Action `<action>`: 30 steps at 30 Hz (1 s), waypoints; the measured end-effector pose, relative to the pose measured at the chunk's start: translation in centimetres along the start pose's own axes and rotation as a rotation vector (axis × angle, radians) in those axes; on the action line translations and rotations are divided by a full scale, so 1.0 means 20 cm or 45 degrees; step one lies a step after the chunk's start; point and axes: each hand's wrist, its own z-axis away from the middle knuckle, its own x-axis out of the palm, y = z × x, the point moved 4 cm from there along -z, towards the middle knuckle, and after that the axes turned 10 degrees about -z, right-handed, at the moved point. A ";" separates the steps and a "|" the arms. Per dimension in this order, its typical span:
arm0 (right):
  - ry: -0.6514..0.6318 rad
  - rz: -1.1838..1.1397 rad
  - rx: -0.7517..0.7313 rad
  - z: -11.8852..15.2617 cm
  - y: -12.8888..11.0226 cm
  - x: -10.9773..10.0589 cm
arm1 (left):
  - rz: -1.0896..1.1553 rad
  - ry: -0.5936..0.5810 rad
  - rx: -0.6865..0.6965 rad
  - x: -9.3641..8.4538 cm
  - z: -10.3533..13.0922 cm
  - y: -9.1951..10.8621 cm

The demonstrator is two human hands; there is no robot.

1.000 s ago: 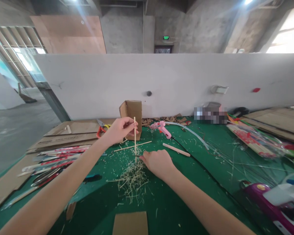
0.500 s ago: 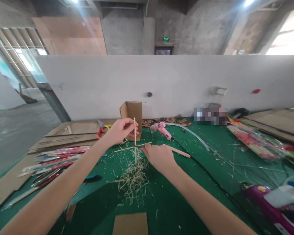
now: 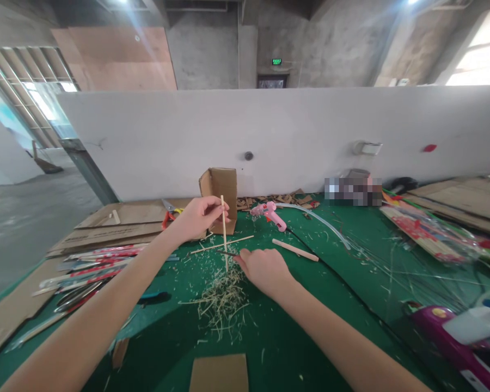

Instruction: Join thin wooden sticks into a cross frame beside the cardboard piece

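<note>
My left hand (image 3: 206, 216) pinches a thin wooden stick (image 3: 224, 228) near its top and keeps it almost upright. The stick's lower end reaches the pile of wood shavings (image 3: 222, 296) on the green table. My right hand (image 3: 265, 272) is closed around a small knife (image 3: 228, 252), its handle hidden by the fingers. The dark blade lies across the lower part of the stick. Behind the blade, another thin stick (image 3: 240, 240) rests on the table. A thicker wooden rod (image 3: 294, 250) lies to the right of my right hand.
A pink glue gun (image 3: 271, 215) with a black cord sits beyond my hands, near a folded cardboard piece (image 3: 224, 190). Scissors (image 3: 169, 213) and packaged sticks (image 3: 93, 269) lie left. A purple device (image 3: 445, 337) stands front right. A cardboard square (image 3: 219, 373) is nearest me.
My right hand and the knife have moved down along the stick, toward the shavings. The stick's top has shifted slightly left, still in my left hand.
</note>
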 end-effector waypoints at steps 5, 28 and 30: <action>-0.126 -0.010 -0.114 0.02 -0.01 0.04 | 0.033 -0.017 -0.027 0.01 0.00 0.00; -0.040 0.026 -0.066 0.00 0.01 0.02 | 0.047 -0.015 -0.029 0.01 0.00 -0.01; 0.021 0.029 -0.041 -0.01 0.01 0.00 | 0.040 -0.019 -0.029 0.02 0.00 -0.01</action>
